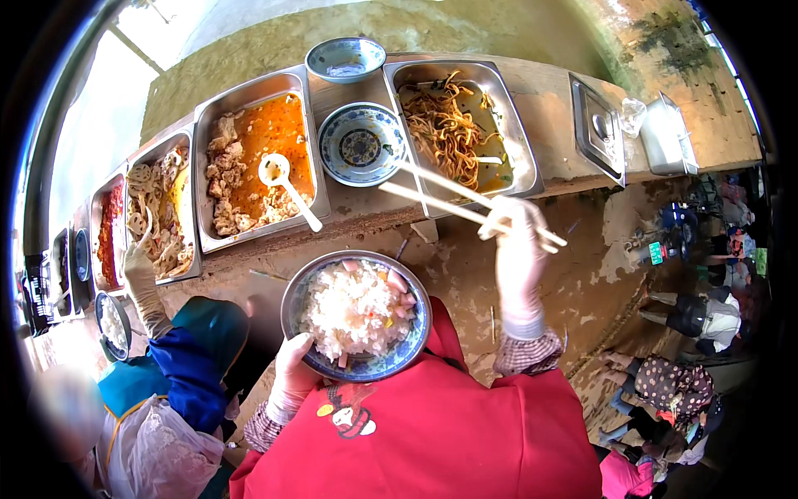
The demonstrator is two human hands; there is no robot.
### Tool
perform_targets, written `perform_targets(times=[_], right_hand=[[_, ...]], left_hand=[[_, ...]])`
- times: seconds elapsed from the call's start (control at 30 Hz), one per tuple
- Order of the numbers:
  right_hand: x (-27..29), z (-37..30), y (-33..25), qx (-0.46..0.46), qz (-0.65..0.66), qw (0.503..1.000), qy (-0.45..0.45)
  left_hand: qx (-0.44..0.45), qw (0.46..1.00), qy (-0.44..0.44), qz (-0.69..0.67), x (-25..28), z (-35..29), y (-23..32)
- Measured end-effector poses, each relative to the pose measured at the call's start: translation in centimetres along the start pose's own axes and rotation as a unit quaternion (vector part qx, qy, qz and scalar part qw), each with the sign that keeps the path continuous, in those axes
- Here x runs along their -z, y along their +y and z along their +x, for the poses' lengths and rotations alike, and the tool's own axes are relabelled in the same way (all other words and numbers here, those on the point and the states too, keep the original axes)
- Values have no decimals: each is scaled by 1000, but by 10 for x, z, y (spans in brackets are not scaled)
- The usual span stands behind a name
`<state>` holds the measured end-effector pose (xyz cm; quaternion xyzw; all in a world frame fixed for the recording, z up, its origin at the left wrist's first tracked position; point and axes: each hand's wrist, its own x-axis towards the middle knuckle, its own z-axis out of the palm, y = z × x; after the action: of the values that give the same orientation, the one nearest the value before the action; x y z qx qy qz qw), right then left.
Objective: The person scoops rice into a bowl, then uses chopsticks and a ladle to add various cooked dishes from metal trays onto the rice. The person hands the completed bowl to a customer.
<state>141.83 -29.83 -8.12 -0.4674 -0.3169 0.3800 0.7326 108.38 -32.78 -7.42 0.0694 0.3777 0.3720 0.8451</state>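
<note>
Can see, far left, another person's hand (138, 262) by pale sliced food (170, 229), and a tray of orange sauce (259, 232) with a white spoon (291, 191) in it. With the left hand (295, 374), holding a bowl of rice (419, 328), thumb tight over its rim, in front of the red clothes (449, 432), with a blue-patterned bowl (362, 150) on the table (553, 125) beyond. Farther right, holding two chopsticks (432, 205) in the right hand (517, 239), fingers closed on them, tips apart, near that patterned bowl and a tray of brown noodles (513, 125).
</note>
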Motion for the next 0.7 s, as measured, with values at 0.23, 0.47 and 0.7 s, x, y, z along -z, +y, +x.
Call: perform_targets(times=[0.23,0.47,0.7], right_hand=[[61,62,18,-74,-181,981,4],[91,71,43,-121,-32,989,74],[129,82,42,-134,150,975,95]], left_hand=[[6,999,35,-29,-26,23,-14],[-26,999,31,9,-36,41,-28],[-41,998,43,-2,-53,51,-36]])
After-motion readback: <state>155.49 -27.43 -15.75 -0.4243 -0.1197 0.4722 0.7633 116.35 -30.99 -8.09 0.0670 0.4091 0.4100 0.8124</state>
